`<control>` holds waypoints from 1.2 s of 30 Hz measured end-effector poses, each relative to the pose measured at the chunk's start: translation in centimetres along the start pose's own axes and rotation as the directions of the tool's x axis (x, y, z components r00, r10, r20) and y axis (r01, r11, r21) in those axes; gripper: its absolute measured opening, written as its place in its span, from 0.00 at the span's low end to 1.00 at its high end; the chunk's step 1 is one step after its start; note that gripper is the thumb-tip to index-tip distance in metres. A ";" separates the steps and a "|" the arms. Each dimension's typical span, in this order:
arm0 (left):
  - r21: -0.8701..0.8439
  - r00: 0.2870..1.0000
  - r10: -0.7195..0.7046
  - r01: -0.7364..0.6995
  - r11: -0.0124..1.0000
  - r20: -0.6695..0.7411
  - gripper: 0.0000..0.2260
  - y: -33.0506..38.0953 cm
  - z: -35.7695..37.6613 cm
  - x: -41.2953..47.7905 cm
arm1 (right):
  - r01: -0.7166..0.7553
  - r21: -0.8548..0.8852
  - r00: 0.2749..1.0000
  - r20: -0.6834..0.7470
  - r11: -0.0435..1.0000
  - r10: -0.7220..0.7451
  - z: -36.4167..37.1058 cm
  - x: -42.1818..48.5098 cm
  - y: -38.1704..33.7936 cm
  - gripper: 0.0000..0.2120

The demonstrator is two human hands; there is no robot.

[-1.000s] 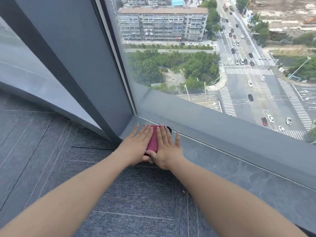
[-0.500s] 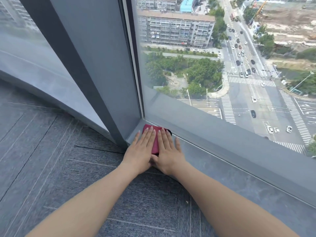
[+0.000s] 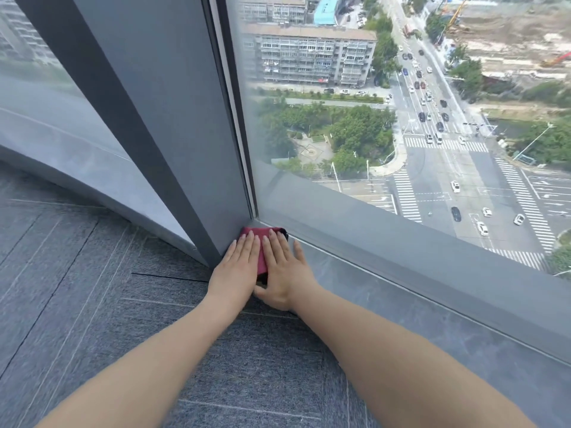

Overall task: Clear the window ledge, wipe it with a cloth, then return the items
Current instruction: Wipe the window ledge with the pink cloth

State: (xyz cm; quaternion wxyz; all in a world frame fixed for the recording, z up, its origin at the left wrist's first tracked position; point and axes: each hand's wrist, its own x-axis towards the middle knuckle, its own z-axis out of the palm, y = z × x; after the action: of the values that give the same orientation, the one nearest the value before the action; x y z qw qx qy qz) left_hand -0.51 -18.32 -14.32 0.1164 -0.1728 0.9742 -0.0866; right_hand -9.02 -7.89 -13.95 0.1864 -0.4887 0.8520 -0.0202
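Hands flat on a red cloth at the ledge corner.

Forearms reach up from the bottom of the frame over grey carpet tiles point(image 3: 92, 288), and we see our left hand point(image 3: 236, 270) and right hand point(image 3: 282, 273) side by side, palms down, fingers straight and held close together, only the right little finger standing off. Under them, just below frame centre, lies the cloth point(image 3: 262, 251): dark red, folded into a rectangle with a dark edge at its upper right, its long axis running up the frame towards the glass. It sits on the grey stone ledge point(image 3: 401, 307), tucked against the foot of the grey pillar point(image 3: 173, 118). Beyond, the window point(image 3: 401, 118) looks down on streets, trees and apartment blocks.
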 end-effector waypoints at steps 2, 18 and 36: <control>-0.025 0.998 0.059 -0.059 0.998 -0.023 0.28 -0.4 0.0 -1.2 | 0.022 -0.041 1.000 -0.006 0.999 -0.023 0.4 -0.9 -0.3 0.48; -0.855 0.868 -0.056 0.471 -0.217 0.493 0.08 2.0 -6.3 -8.6 | -0.273 0.940 0.955 0.238 0.206 0.179 -4.1 -11.6 2.2 0.05; -0.850 0.907 0.316 0.385 -0.360 0.277 0.20 14.6 -11.4 -5.5 | -0.093 0.943 0.941 0.188 -0.319 0.282 -2.8 -22.3 14.2 0.24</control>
State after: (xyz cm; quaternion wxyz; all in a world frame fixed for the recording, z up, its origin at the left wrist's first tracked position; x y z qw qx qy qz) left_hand -3.02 -1.35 -5.41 0.1230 -0.2368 0.5514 0.7904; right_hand -11.58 17.88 -7.82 0.4500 0.0034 0.5682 -0.6889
